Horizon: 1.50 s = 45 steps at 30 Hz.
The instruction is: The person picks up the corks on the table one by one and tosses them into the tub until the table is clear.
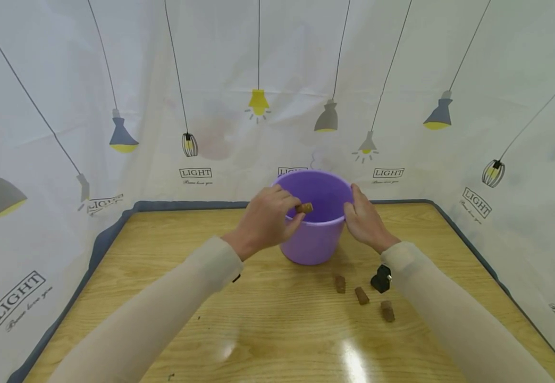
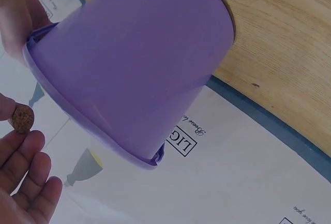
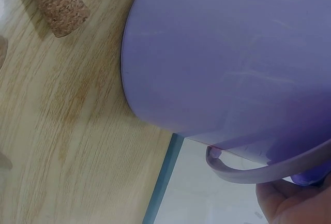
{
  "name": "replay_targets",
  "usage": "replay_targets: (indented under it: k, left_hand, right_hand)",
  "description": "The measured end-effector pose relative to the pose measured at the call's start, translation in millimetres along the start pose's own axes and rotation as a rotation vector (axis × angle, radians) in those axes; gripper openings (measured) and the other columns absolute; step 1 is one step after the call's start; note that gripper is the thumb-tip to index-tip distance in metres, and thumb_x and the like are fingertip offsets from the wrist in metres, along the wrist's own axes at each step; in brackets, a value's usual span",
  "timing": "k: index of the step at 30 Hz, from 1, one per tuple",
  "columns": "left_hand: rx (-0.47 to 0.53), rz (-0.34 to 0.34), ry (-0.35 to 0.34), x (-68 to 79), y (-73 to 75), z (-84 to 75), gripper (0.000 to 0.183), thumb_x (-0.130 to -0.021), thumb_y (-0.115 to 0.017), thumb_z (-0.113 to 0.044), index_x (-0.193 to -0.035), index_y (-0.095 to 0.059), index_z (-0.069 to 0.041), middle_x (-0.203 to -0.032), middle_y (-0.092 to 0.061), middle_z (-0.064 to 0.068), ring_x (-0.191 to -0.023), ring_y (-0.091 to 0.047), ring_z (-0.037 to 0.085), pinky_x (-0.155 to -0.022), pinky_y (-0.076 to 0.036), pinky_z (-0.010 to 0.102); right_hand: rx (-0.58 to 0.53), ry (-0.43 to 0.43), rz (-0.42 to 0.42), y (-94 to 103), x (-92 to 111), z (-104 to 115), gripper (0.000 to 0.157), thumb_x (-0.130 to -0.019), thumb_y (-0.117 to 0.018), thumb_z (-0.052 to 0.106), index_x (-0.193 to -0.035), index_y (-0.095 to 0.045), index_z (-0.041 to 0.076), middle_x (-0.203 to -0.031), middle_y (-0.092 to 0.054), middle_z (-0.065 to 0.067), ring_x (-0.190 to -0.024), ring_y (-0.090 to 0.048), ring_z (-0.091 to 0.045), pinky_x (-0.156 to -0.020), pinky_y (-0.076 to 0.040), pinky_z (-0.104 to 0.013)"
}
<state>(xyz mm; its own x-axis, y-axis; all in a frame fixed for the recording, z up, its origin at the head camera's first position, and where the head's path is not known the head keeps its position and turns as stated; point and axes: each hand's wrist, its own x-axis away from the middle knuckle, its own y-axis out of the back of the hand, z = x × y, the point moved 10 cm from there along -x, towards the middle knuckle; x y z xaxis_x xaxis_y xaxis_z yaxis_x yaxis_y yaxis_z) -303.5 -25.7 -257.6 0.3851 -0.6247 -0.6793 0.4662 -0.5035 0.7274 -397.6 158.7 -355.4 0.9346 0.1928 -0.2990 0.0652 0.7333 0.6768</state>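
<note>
On the surface, keep the bucket steady with the right hand, fingers grasping its rim at 4 o'clock, and centre the cork, pinched at the bucket's 7 o'clock by the left hand, before release.

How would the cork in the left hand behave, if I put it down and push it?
The cork is probably light, given its grainy surface. Its rounded shape may let it roll. It seems firm, showing no clear squashing.
</note>
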Motion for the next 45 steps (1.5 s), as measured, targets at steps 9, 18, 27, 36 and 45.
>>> replay_targets:
  k: [9, 18, 27, 36, 45]
  left_hand:
    - [-0.02, 0.038, 0.039, -6.3, -6.8, 9.9, 0.012, -0.09, -0.075, -0.019, -0.09, -0.077, -0.007, -0.086, -0.073, 0.002, -0.078, -0.062, 0.018, -0.072, -0.052, 0.031]
    - [-0.023, 0.047, 0.067, -11.1, -13.1, 18.5, 0.013, -0.09, -0.076, -0.019, -0.089, -0.077, -0.006, -0.086, -0.074, 0.003, -0.08, -0.063, 0.021, -0.076, -0.054, 0.034]
    - [-0.045, 0.086, 0.094, -13.3, -23.1, 26.2, 0.014, -0.091, -0.075, -0.021, -0.092, -0.077, -0.006, -0.088, -0.075, 0.003, -0.084, -0.064, 0.021, -0.08, -0.054, 0.035]
    - [-0.064, 0.146, 0.111, -16.6, -36.4, 29.8, 0.017, -0.094, -0.072, -0.023, -0.096, -0.077, -0.007, -0.093, -0.076, 0.005, -0.088, -0.064, 0.022, -0.085, -0.053, 0.036]
    - [-0.088, 0.209, 0.152, -15.9, -48.8, 36.2, 0.019, -0.095, -0.071, -0.026, -0.098, -0.078, -0.009, -0.096, -0.076, 0.004, -0.089, -0.063, 0.021, -0.086, -0.053, 0.036]
  right_hand:
    - [-0.008, -0.007, -0.002, 0.3, 1, 0, 0.065, -0.107, -0.028, 0.02, -0.161, -0.004, -0.006, -0.165, -0.018, -0.029, -0.154, -0.016, -0.042, -0.124, -0.015, -0.057]
    - [-0.005, -0.008, -0.001, 0.6, 1, -2, 0.065, -0.107, -0.027, 0.022, -0.161, -0.003, -0.006, -0.165, -0.017, -0.03, -0.154, -0.015, -0.042, -0.124, -0.015, -0.057]
    - [-0.005, -0.019, 0.002, 0.6, 1, -2, 0.065, -0.107, -0.028, 0.022, -0.161, -0.002, -0.005, -0.166, -0.015, -0.028, -0.154, -0.014, -0.041, -0.125, -0.013, -0.056]
    - [-0.003, -0.014, 0.0, 0.5, 0, -1, 0.066, -0.107, -0.029, 0.021, -0.161, -0.004, -0.006, -0.166, -0.017, -0.029, -0.154, -0.016, -0.041, -0.124, -0.015, -0.057]
    - [-0.009, -0.001, -0.003, 1.7, 1, 1, 0.065, -0.106, -0.029, 0.02, -0.161, -0.004, -0.006, -0.165, -0.018, -0.029, -0.153, -0.017, -0.041, -0.124, -0.016, -0.057]
